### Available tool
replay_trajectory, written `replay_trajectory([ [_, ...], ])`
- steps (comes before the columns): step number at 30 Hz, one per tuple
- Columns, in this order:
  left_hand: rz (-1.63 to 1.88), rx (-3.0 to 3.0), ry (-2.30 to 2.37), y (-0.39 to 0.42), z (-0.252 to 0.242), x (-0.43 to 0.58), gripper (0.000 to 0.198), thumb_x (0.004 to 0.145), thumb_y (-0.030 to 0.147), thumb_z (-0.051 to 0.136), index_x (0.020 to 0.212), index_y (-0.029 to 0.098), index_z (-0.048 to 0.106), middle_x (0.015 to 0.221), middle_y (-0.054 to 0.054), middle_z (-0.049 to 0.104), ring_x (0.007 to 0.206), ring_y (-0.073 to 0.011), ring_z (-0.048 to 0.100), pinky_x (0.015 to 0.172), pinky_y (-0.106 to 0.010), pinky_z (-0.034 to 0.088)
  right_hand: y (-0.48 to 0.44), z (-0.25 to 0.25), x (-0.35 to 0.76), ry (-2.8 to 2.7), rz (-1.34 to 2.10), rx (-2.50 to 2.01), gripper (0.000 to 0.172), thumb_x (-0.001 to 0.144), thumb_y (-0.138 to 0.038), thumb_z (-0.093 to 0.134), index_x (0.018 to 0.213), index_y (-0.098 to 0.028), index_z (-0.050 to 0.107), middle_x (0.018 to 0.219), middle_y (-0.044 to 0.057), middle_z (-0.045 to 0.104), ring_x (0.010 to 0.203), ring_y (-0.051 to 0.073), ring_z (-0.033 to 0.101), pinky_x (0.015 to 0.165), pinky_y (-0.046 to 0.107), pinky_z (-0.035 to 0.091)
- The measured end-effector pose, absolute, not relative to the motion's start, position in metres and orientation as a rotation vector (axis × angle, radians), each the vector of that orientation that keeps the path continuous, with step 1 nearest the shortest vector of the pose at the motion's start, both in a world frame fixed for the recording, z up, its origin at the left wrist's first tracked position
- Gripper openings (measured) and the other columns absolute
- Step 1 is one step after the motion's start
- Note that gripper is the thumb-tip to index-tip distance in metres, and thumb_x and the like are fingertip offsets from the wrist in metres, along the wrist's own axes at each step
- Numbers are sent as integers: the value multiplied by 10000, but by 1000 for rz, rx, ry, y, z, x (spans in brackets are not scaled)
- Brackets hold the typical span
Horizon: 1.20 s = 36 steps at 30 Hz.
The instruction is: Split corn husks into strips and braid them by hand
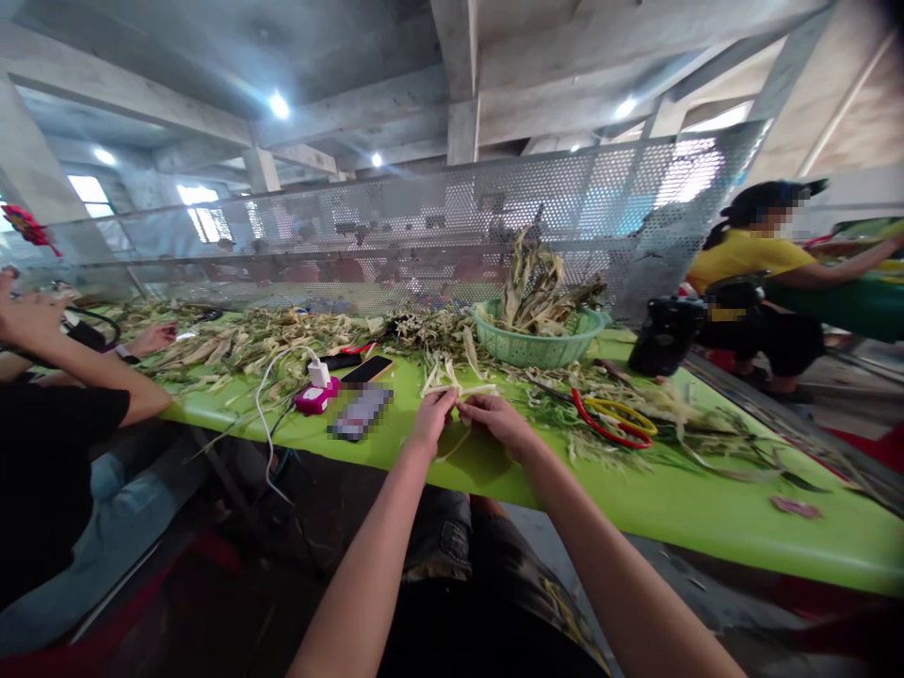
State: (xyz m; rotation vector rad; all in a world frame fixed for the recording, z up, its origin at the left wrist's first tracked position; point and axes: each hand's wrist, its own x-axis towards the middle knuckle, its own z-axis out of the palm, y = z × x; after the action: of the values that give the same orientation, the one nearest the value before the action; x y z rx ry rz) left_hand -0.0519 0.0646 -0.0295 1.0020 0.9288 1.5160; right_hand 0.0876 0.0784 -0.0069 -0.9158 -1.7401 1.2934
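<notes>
Pale corn husk strips (pixel 458 384) are held low over the near edge of the green table (pixel 395 450). My left hand (pixel 435 416) is closed, pinching the strips from the left side. From the right, my right hand (pixel 498 422) pinches them too, its fingertips close to the left ones. Several strip ends fan out beyond the fingers, and one thin strand hangs below. The exact spot between the fingertips is too small to make out.
A green basket (pixel 540 348) of dried husks stands behind my hands. Scissors with red and yellow handles (pixel 614 421) lie right among scraps. A phone (pixel 362 411), a black phone (pixel 367 369) and a purple power socket (pixel 317 395) lie left. People sit on both sides.
</notes>
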Motion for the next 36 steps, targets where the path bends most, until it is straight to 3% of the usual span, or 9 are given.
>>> replay_trajectory([
  [5, 1469, 1080, 976, 62, -27, -51, 416, 647, 462, 755, 897, 143, 662, 588, 48, 511, 469, -51, 360, 470, -224, 230, 81, -9, 87, -1702, 1221, -899, 407, 667, -554, 699, 626, -175, 554, 537, -42, 492, 486, 96, 397, 486, 242, 285],
  [11, 1484, 1004, 979, 61, -27, -52, 461, 649, 491, 741, 903, 114, 667, 524, 73, 416, 421, -39, 270, 451, -235, 154, 76, -4, 87, -1802, 1189, -874, 369, 702, -508, 671, 613, -182, 522, 543, -54, 448, 512, 100, 376, 512, 249, 271],
  [17, 1598, 950, 963, 64, -29, -55, 456, 651, 489, 741, 913, 123, 665, 571, 64, 437, 460, -42, 293, 462, -223, 196, 75, -2, 88, -1878, 1186, -840, 341, 714, -467, 685, 606, -170, 556, 550, -40, 479, 540, 106, 398, 533, 248, 293],
  [21, 1579, 985, 961, 63, -28, -55, 443, 652, 500, 740, 892, 137, 657, 570, 59, 450, 467, -48, 292, 467, -227, 190, 75, -3, 87, -1773, 1249, -879, 402, 723, -546, 675, 622, -174, 558, 521, -42, 467, 488, 94, 377, 475, 237, 276],
  [26, 1438, 1083, 944, 57, -23, -53, 434, 628, 481, 765, 892, 160, 638, 585, 58, 493, 461, -51, 314, 481, -238, 187, 80, -5, 89, -1525, 1157, -939, 455, 717, -620, 644, 737, -167, 617, 652, 19, 603, 500, 105, 454, 477, 245, 372],
  [36, 1425, 1156, 879, 49, -13, -51, 399, 689, 540, 710, 732, 169, 570, 519, 82, 296, 426, -43, 236, 457, -250, 117, 86, -6, 90, -1430, 1024, -894, 328, 725, -485, 630, 600, -192, 547, 560, -1, 530, 514, 128, 460, 505, 266, 376],
])
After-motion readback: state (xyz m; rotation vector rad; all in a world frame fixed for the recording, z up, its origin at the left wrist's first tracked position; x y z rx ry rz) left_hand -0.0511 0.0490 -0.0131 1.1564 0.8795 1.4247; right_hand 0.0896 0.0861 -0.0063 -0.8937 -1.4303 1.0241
